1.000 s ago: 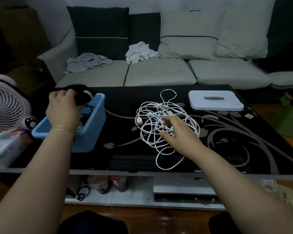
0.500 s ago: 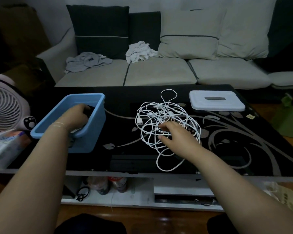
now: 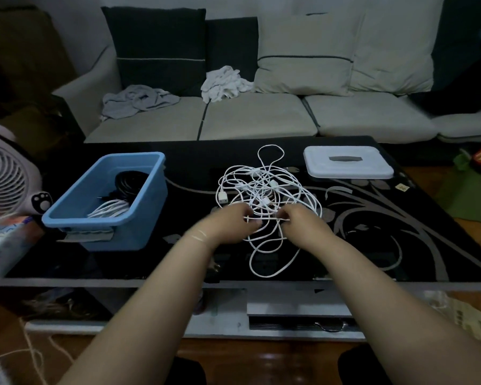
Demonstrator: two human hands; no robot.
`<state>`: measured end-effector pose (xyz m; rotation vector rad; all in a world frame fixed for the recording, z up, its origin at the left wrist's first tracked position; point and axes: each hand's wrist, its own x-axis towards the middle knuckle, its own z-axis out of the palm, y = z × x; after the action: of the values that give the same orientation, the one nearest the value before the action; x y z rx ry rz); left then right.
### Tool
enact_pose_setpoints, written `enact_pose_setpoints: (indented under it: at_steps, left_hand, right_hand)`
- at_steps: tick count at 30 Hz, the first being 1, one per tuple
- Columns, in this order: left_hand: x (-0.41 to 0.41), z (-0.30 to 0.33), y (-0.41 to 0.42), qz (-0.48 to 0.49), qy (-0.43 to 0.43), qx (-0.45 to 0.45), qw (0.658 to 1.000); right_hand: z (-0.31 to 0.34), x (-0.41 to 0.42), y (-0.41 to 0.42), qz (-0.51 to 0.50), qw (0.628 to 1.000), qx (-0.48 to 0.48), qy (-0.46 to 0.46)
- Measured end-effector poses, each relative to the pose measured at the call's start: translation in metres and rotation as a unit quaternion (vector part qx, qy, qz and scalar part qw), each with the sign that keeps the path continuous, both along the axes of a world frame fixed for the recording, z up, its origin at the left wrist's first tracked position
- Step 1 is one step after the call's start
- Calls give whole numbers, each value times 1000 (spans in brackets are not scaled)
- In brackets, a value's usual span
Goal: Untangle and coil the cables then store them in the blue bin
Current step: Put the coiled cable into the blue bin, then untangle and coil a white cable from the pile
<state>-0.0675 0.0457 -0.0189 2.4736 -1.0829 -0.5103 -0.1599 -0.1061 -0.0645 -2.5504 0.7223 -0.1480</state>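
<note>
A tangle of white cables (image 3: 264, 190) lies in the middle of the black glass table (image 3: 372, 245). My left hand (image 3: 232, 225) and my right hand (image 3: 303, 225) sit at its near side and each pinches a strand, with a short straight piece stretched between them. The blue bin (image 3: 139, 207) stands to the left. Inside it lie a coiled black cable (image 3: 128, 184) and a coiled white cable (image 3: 110, 209).
A white lid (image 3: 347, 162) lies at the table's far right. A white fan (image 3: 3, 173) stands left of the table beside a plastic packet (image 3: 6, 240). A sofa with cushions and crumpled cloths runs behind. A shelf with items sits under the tabletop.
My left hand put the black coil into the bin, left it there and crossed right to the white tangle. My right hand stayed on the tangle and now pinches a strand.
</note>
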Motion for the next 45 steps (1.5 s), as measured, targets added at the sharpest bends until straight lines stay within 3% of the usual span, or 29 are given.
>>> enact_pose_setpoints:
  at_steps: [2,11,13,16,19,20,23,25,30,33,36,40,43,45]
  left_hand:
    - [-10,-23,-9,-9,0,42,999]
    - [0,-68,-21,37,-143,37,988]
    - [6,-69,-24,57,-118,41,991]
    - [11,-63,-25,94,-7,-23,995]
    - [26,-61,-24,206,-75,-124,968]
    - [29,-60,-21,234,-44,-150,959]
    - [37,-63,-21,283,233,-247,897]
    - [36,-62,-22,273,276,-272,881]
    - [33,-58,-27,215,233,-272,909]
    - [34,-52,-26,234,145,-296,915]
    - [35,-35,-20,272,19,-302,913]
    - [38,-29,-4,285,-138,-180,931]
    - [32,-28,-4,125,-200,-154,959]
    - [24,-31,-13,-6,-156,-175,972]
  right_hand:
    - [-1,-1,-7,-28,1000,2,-4]
    - [-9,-11,-33,-40,997,58,41]
    - [-11,-12,-37,-44,995,72,43]
    - [-14,-13,-38,-44,996,66,45]
    - [-15,-13,-38,-44,997,59,32]
    - [-16,-12,-37,-40,997,62,25]
    - [-19,-11,-31,-12,998,45,43]
    - [-20,-10,-26,12,997,2,72]
    - [-22,-4,-17,26,993,-77,90]
    - [-23,-1,-16,14,995,-66,69]
    - [-21,-1,-14,-12,1000,-27,0]
    - [-7,-2,-9,-47,989,13,-138]
    - [6,-3,1,2,978,36,-204]
    - [14,-5,9,53,964,47,-255]
